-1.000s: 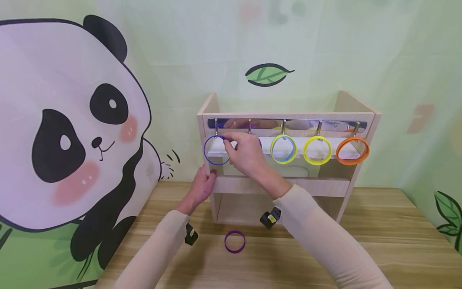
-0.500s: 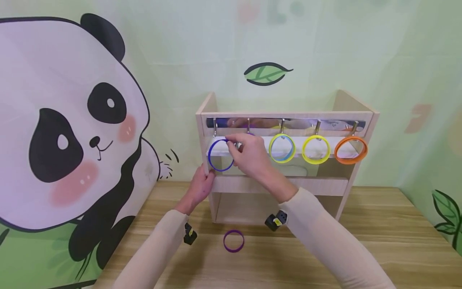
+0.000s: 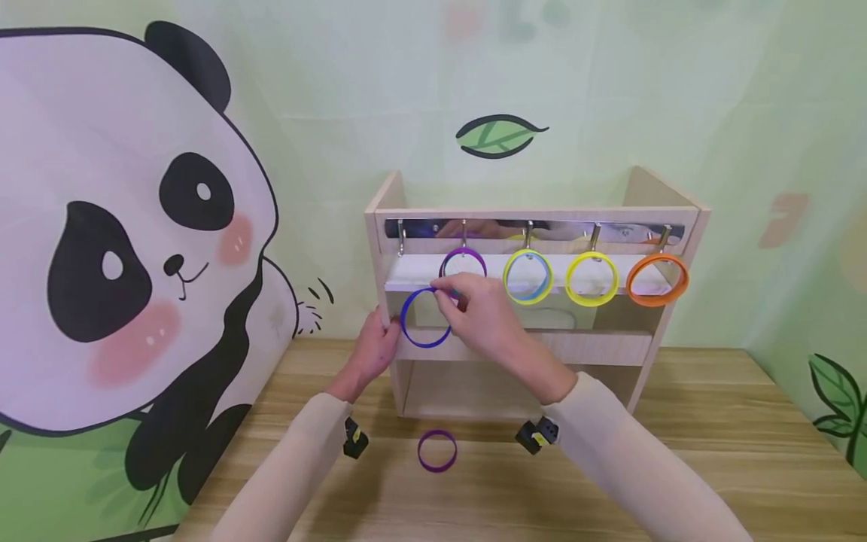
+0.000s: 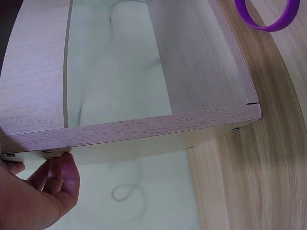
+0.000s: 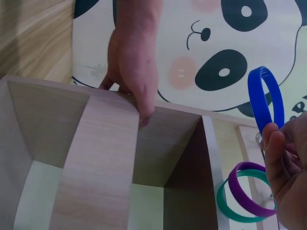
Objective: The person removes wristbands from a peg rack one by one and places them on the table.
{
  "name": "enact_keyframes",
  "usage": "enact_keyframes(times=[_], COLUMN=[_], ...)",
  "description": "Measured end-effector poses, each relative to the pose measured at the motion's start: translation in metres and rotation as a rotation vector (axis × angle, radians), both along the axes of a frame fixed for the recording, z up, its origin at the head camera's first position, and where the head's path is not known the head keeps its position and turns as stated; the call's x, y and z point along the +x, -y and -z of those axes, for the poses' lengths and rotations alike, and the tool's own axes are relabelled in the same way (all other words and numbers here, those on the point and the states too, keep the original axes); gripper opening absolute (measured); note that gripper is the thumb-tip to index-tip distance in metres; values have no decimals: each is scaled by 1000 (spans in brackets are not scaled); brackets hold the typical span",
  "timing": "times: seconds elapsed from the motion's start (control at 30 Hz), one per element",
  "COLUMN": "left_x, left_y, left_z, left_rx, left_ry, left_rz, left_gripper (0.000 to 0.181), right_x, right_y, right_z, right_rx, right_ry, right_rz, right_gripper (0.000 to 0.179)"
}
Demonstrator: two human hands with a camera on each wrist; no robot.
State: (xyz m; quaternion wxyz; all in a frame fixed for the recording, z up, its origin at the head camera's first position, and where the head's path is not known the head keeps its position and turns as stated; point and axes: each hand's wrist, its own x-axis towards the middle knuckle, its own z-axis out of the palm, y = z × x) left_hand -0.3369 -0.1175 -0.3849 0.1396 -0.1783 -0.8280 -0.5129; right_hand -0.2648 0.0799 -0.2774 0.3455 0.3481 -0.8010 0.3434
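Note:
My right hand [image 3: 488, 316] pinches a blue wristband [image 3: 403, 320] at its upper right, between thumb and fingertips. The band hangs in front of the wooden rack [image 3: 542, 345], below the bare leftmost hook [image 3: 400, 239]. In the right wrist view the blue wristband [image 5: 259, 103] stands up from the fingertips, close to the purple wristband [image 5: 240, 191] and teal wristband [image 5: 221, 203] on the second hook. My left hand [image 3: 375, 350] grips the rack's left side panel; the left wrist view shows the fingers [image 4: 68, 175] curled against its outer face.
Yellow and light blue wristbands [image 3: 506, 290] share the middle hook. To their right hang a yellow wristband [image 3: 569, 290] and an orange wristband [image 3: 631, 287]. Another purple wristband [image 3: 436, 470] lies on the table [image 3: 488, 497] before the rack. A panda-printed backdrop [image 3: 325, 188] stands behind.
My right hand has brought the blue wristband down and slightly right, away from the leftmost hook. The second hook's bands have come into view. My left hand keeps its grip on the panel.

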Motion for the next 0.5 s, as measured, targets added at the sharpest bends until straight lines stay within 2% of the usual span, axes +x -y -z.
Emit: enact_keyframes(times=[0.5], left_x=[0], left_y=[-1], left_z=[1], left_rx=[8], left_ry=[20], left_rz=[10], left_gripper=[40], right_x=[14], right_y=[-22], right_z=[26], right_rx=[89], right_ry=[-1], right_rz=[-7], right_gripper=[11])
